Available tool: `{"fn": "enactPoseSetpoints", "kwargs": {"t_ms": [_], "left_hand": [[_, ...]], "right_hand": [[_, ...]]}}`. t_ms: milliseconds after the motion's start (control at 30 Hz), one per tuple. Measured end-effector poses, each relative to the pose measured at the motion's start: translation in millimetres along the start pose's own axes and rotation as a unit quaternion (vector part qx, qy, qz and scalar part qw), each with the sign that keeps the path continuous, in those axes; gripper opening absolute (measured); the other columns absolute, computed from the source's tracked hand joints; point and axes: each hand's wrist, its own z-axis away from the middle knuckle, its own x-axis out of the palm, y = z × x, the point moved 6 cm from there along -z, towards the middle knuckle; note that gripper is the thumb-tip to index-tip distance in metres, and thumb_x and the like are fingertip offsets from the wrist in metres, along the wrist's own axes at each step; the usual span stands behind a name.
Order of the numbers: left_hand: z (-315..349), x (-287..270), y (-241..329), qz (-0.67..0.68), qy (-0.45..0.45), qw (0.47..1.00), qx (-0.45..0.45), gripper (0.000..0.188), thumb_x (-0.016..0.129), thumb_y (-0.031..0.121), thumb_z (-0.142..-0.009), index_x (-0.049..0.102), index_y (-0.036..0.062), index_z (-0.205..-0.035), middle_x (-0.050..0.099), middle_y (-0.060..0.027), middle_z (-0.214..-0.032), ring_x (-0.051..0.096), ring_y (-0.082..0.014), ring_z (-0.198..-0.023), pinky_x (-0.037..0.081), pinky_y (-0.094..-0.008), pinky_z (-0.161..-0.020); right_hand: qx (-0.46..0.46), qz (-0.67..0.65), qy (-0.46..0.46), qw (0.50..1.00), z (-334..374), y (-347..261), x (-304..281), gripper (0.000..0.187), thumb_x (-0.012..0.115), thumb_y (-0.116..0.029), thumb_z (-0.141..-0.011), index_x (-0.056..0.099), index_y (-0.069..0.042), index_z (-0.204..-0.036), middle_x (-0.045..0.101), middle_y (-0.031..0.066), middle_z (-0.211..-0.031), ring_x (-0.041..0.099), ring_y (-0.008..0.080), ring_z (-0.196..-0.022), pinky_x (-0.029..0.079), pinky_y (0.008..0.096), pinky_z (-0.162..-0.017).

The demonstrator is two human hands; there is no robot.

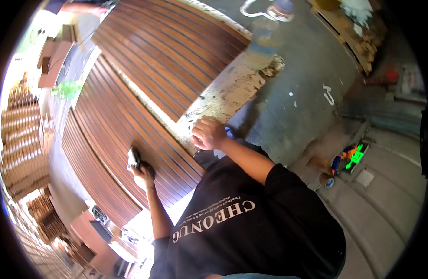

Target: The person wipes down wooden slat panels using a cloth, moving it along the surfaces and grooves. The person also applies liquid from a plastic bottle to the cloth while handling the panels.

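Note:
My left hand (143, 178) is closed round a small dark hand tool (134, 157) with a pale, shiny side; its exact kind I cannot make out. The tool is over the middle brown slatted wood panel (125, 116), which has dark grooves along its length. My right hand (209, 133) has its fingers curled in loosely, with nothing visible in them. It is by the near edge of the worn, stained board (223, 103), beside the corner of a second slatted panel (172, 51). A narrower slatted panel (95, 167) lies to the left.
A person's hand (91, 9) shows at the far left. A see-through container (264, 39) stands by the worn board's far right end. Wooden pallets (346, 35) are at the far right, and an open box (351, 158) of coloured items sits at right. Stacked wood (21, 139) lines the left.

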Motion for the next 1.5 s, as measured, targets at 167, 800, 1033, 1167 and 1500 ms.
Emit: {"fn": "enactPoseSetpoints", "kwargs": {"t_ms": [167, 800, 1033, 1167, 1500], "left_hand": [[-50.4, -19.4, -26.5, -0.017, 0.042, 0.999, -0.011, 0.038, 0.054, 0.022, -0.085, 0.05, 0.003, -0.118, 0.06, -0.0264, -0.09, 0.062, -0.0412, -0.076, 0.05, -0.0485, -0.065], [-64.4, -16.0, -40.0, -0.062, 0.143, 0.985, -0.081, 0.032, 0.052, 0.017, -0.087, 0.05, 0.0053, -0.117, 0.047, -0.017, -0.122, 0.048, -0.035, -0.113, 0.037, -0.0479, -0.095], [-64.3, -16.6, -41.6, -0.058, 0.145, 0.985, -0.067, 0.034, 0.054, 0.018, -0.086, 0.05, 0.0051, -0.117, 0.047, -0.0173, -0.122, 0.044, -0.0359, -0.117, 0.034, -0.0472, -0.099], [-64.2, -17.2, -45.7, -0.053, 0.126, 0.986, -0.094, 0.035, 0.054, 0.019, -0.086, 0.048, 0.0057, -0.118, 0.045, -0.0176, -0.126, 0.042, -0.0352, -0.119, 0.032, -0.0477, -0.1], [-64.5, -9.5, -34.9, -0.032, 0.121, 0.986, -0.11, 0.038, 0.054, 0.018, -0.086, 0.049, 0.0063, -0.121, 0.043, -0.0192, -0.131, 0.037, -0.0375, -0.126, 0.028, -0.0485, -0.104]], "right_hand": [[-0.002, -0.002, -0.036, 0.999, -9.0, -3.2, -1.5, 0.014, 0.063, -0.018, -0.068, 0.05, -0.015, -0.063, 0.05, 0.0007, -0.066, 0.052, 0.021, -0.065, 0.042, 0.0337, -0.062], [-0.015, 0.076, -0.144, 0.987, 8.3, 2.9, 25.8, 0.012, 0.058, -0.024, -0.075, 0.054, -0.014, -0.069, 0.052, 0.0051, -0.066, 0.051, 0.0273, -0.062, 0.037, 0.039, -0.054], [-0.036, 0.082, -0.122, 0.988, 3.8, -3.2, 26.2, 0.013, 0.058, -0.025, -0.075, 0.055, -0.013, -0.069, 0.053, 0.0055, -0.066, 0.051, 0.0279, -0.061, 0.038, 0.0391, -0.054], [-0.033, 0.078, -0.131, 0.988, 3.6, -6.3, 27.3, 0.012, 0.058, -0.024, -0.075, 0.055, -0.013, -0.069, 0.053, 0.0058, -0.066, 0.05, 0.0283, -0.061, 0.038, 0.0399, -0.054], [0.004, 0.092, -0.154, 0.984, 15.2, 4.7, 21.7, 0.012, 0.062, -0.022, -0.071, 0.056, -0.012, -0.069, 0.054, 0.01, -0.068, 0.052, 0.032, -0.066, 0.04, 0.043, -0.06]]}}
